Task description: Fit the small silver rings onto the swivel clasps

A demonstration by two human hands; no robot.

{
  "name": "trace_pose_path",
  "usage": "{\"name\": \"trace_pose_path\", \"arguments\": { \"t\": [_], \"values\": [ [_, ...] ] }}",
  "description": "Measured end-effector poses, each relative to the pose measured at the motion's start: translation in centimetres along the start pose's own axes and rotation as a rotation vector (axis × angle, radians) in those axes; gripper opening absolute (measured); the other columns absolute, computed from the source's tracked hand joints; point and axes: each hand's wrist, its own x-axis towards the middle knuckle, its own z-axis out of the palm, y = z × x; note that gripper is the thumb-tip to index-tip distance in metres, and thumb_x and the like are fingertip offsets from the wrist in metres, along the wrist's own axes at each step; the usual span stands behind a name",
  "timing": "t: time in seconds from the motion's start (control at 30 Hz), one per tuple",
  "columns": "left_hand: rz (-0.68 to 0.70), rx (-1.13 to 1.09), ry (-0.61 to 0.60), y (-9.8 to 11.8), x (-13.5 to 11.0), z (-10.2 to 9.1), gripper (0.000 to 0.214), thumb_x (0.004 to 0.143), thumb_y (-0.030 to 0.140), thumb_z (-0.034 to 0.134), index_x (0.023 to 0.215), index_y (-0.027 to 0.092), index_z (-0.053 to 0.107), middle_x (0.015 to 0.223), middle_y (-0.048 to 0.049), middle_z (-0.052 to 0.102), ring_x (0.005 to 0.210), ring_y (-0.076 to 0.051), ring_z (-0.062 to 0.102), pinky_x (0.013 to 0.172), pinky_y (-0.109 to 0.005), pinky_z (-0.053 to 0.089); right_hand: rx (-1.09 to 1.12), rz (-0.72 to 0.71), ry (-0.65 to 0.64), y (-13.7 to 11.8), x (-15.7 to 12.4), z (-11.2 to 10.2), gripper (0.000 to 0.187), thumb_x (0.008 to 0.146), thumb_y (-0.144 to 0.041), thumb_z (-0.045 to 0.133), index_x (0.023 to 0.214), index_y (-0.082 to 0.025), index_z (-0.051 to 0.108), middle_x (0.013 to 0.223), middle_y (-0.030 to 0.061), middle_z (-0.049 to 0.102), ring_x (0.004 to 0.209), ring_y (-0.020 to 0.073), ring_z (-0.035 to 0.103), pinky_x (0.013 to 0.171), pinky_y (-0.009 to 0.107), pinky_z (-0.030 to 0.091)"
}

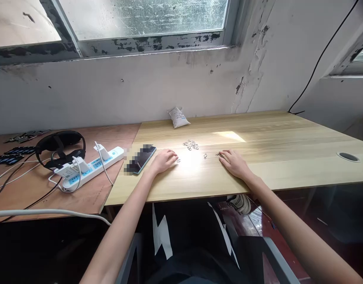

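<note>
The left hand and right hand lie open and empty on the surface; one careless sweep could scatter the small metal rings.

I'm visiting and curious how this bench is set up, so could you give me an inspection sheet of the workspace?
surface: light wood desk, beside a plywood board
job's things: small metal rings, in a cluster with a few loose ones, between the hands
clutter: phone, partly blurred, by the left hand; white sachet; black headset
hands: left hand and right hand lie flat, holding nothing
cables: white power strip with plugs in it; black cable along the wall
surroundings: frosted window above a peeling wall
</note>
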Motion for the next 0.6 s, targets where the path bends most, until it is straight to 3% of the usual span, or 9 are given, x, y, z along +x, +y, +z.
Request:
{"name": "trace_pose_path", "arguments": {
  "t": [0.1, 0.4, 0.6],
  "values": [
    [0.054, -0.006, -0.007, 0.0, -0.8, -0.2, 0.028, 0.091, 0.042, 0.054, 0.105, 0.023, 0.069, 0.115, -0.0059, 0.064, 0.109, -0.023, 0.059, 0.097, -0.037, 0.046, -0.052, -0.045, -0.007, -0.6, -0.3, 0.4, 0.038, 0.096, -0.036, 0.039, 0.12, -0.02, 0.064, 0.124, 0.0117, 0.061, 0.114, 0.03, 0.055, 0.092, 0.045, 0.044],
    [0.146, 0.191, 0.039, 1.5, 0.4, 1.0, 0.019, 0.093, 0.026, 0.054, 0.088, 0.022, 0.071, 0.095, -0.0055, 0.066, 0.088, -0.018, 0.061, 0.08, -0.031, 0.048, -0.08, -0.276, 0.013, -8.7, 1.7, 1.1, 0.029, 0.097, -0.028, 0.045, 0.093, -0.018, 0.071, 0.102, 0.0093, 0.067, 0.096, 0.021, 0.057, 0.073, 0.03, 0.043],
    [0.072, 0.078, 0.122, 1.0, 0.3, 1.3, 0.019, 0.093, 0.025, 0.053, 0.084, 0.019, 0.068, 0.09, -0.0049, 0.067, 0.085, -0.017, 0.061, 0.077, -0.029, 0.048, -0.106, -0.374, 0.008, -11.3, 4.4, 2.4, 0.029, 0.098, -0.024, 0.044, 0.084, -0.016, 0.068, 0.095, 0.0099, 0.066, 0.089, 0.0201, 0.056, 0.074, 0.03, 0.039]
  ]
}}
